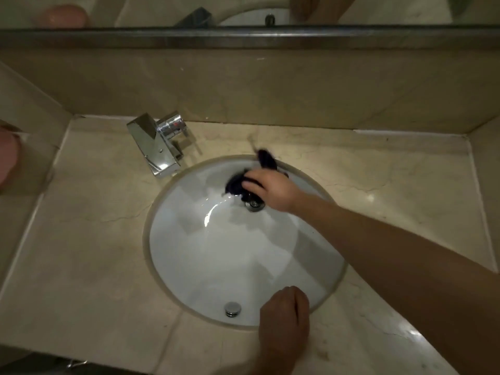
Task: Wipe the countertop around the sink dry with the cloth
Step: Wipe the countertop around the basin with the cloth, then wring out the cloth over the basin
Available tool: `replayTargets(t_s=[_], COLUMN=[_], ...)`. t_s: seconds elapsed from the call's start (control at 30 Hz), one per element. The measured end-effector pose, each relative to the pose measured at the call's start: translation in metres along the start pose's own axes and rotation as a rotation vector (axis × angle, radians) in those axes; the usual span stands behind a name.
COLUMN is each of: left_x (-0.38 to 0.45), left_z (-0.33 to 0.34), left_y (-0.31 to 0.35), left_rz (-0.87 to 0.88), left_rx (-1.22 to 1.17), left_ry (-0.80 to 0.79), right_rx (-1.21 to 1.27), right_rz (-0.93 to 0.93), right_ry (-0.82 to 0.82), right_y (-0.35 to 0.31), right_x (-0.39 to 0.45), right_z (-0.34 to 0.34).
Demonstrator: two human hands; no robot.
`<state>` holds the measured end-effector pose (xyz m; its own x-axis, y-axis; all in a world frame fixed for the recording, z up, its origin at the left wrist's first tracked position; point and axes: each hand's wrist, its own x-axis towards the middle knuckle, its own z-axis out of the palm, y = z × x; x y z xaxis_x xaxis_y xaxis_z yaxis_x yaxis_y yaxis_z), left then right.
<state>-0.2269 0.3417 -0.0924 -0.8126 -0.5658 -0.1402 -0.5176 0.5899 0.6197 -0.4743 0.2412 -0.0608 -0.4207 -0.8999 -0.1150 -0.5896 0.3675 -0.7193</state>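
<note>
Right hand (pixel 266 189) reaching far across the white sink (pixel 205 266), arm stretched in from the lower right. Fingers (pixel 253 185) curled down around a dark purple cloth (pixel 238 182), gripping it bunched up. Cloth sitting inside the basin at the far side, just above the drain (pixel 254 204), with one blurred tail (pixel 266 159) flicking up over the far rim and onto the beige stone table (pixel 89 239). Too blurred there to say whether that tail touches the stone. Left hand (pixel 284 318) low in view at the near rim of the sink, resting at the edge where basin meets table, knuckles up, fingers (pixel 296 296) curled under and holding nothing visible; whether fingertips press the rim cannot be told. Just left of that hand, a small round chrome overflow cap (pixel 232 309) set in the near wall of the basin. Chrome faucet (pixel 157 144) standing on the table at the far left of the sink, square spout angled toward the basin. Behind it, a beige stone backsplash (pixel 270 87), and above that a mirror (pixel 243 9) with a metal lower frame, reflecting faucet and sink rim. Bright glints on the table at the right, near the forearm.
</note>
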Motion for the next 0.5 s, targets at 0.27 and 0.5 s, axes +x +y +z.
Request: replayTargets(t_s=[0.27, 0.5], left_x=[0.004, 0.011], left_z=[-0.02, -0.094], left_y=[0.019, 0.041], left_rz=[-0.228, -0.783], left_rx=[-0.309, -1.265], left_ry=[-0.135, -0.435], right_rx=[0.463, 1.297], right_rz=[0.576, 0.706], right_ry=[0.154, 0.333], right_y=[-0.02, -0.106], right_x=[-0.167, -0.227], right_z=[-0.002, 0.003])
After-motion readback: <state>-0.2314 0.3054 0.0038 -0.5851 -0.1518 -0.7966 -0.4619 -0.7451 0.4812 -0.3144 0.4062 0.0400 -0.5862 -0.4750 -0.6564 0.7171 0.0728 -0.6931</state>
